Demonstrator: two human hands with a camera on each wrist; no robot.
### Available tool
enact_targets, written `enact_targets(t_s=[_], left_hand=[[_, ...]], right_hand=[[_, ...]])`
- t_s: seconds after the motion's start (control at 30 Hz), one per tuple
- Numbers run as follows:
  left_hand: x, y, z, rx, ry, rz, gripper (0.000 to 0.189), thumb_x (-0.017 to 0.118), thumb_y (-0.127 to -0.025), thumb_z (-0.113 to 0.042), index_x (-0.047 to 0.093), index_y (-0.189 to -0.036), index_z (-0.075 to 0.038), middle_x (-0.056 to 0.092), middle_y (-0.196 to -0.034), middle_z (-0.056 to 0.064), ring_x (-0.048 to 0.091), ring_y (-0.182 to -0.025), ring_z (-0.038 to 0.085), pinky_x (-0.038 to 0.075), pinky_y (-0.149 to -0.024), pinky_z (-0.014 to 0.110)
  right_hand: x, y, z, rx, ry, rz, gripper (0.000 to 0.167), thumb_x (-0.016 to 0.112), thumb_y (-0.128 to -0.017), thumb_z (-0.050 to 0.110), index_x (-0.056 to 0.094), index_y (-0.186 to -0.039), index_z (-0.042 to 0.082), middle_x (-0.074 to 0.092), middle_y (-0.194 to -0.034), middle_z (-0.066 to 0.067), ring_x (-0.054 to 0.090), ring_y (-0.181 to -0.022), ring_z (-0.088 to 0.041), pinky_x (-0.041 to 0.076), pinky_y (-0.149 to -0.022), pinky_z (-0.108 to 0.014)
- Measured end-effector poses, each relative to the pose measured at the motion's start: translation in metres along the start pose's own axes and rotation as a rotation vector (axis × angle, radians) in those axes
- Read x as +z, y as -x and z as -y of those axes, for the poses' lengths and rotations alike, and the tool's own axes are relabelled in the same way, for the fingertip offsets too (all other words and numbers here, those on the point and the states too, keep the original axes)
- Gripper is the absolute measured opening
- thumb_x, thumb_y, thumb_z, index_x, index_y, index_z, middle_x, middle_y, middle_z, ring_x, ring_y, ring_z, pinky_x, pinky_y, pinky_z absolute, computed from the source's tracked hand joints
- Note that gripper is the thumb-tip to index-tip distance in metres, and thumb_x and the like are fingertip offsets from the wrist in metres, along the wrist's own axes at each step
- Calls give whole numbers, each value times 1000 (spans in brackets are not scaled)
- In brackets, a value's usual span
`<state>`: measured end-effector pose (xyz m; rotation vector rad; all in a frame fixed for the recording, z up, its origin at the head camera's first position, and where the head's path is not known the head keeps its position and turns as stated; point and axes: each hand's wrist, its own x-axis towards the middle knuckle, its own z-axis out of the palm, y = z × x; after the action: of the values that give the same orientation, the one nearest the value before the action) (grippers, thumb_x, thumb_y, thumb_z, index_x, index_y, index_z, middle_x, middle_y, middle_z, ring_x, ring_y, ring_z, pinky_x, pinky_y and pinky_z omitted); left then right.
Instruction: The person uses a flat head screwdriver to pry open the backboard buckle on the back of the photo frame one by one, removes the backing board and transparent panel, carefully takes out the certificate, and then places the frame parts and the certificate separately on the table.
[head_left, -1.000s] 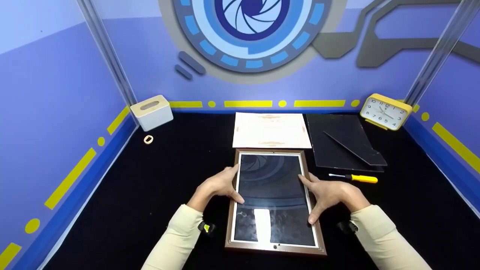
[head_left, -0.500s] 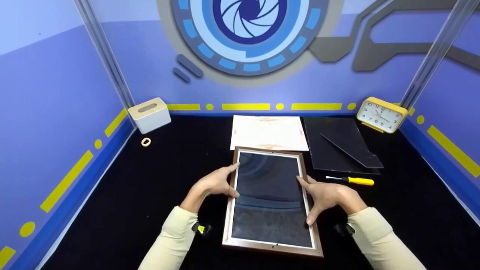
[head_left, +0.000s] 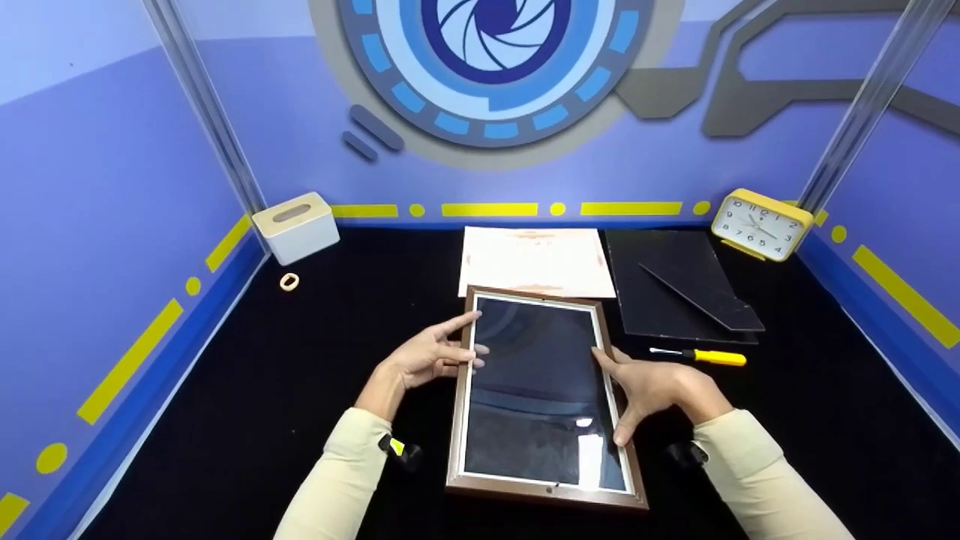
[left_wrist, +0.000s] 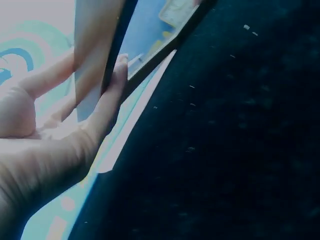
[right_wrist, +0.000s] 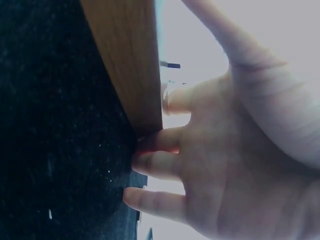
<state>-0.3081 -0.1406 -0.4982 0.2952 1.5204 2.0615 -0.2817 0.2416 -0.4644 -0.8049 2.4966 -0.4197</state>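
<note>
A brown wooden picture frame (head_left: 517,490) with a white inner border lies lengthwise before me, its clear pane (head_left: 536,382) over a dark background. My left hand (head_left: 416,360) holds its left side, thumb on the border and index finger reaching along the edge. Other fingertips show through the pane, beneath it. In the left wrist view the left hand (left_wrist: 55,145) spans the frame's edge. My right hand (head_left: 664,386) holds the right side, with thumb and index finger on the rim. The right wrist view shows lower fingers of the right hand (right_wrist: 215,150) beneath the wooden side (right_wrist: 132,60).
Behind the frame lies a white printed sheet (head_left: 536,259). To its right is a black backing board (head_left: 660,300) with a folded-out stand (head_left: 709,300). A yellow screwdriver (head_left: 716,357), a clock (head_left: 761,225), a tissue box (head_left: 300,232) and a small ring (head_left: 289,282) surround it.
My left hand has slid up the frame's left side, its fingers now passing underneath. The frame has shifted slightly, its far end overlapping the sheet's near edge. The right hand keeps its hold.
</note>
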Motion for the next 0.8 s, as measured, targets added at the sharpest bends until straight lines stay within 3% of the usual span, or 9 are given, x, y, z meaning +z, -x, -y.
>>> enact_targets(t_s=[0.3,0.47,0.63,0.8], left_hand=[[9,-10,13,-21,129,-119,63,59,-92,13,43,-150,-3,66,-114,26,72,-91,30,58,-84,42],[14,-13,17,-44,127,-182,55,57,-89,16,51,-142,0,65,-109,20,72,-83,25,59,-79,37],[15,-13,19,-56,121,-197,38,52,-86,20,62,-114,-4,64,-100,15,72,-78,21,59,-69,30],[17,-15,17,-54,122,-213,32,49,-85,22,56,-88,-9,64,-93,12,71,-75,18,57,-63,26]], right_hand=[[0,-1,1,9,3,2,145,95,-57,50,6,-158,-5,5,-158,-38,20,-144,-48,29,-113,-55],[2,-2,1,13,5,10,145,94,-57,51,6,-158,-5,4,-159,-37,19,-145,-47,29,-113,-55],[3,-2,2,4,-20,-2,146,95,-57,48,3,-156,-8,3,-158,-37,16,-145,-47,26,-114,-56],[4,-4,1,-27,-68,-47,153,98,-55,43,-6,-151,-16,0,-156,-41,14,-145,-47,20,-117,-54]])
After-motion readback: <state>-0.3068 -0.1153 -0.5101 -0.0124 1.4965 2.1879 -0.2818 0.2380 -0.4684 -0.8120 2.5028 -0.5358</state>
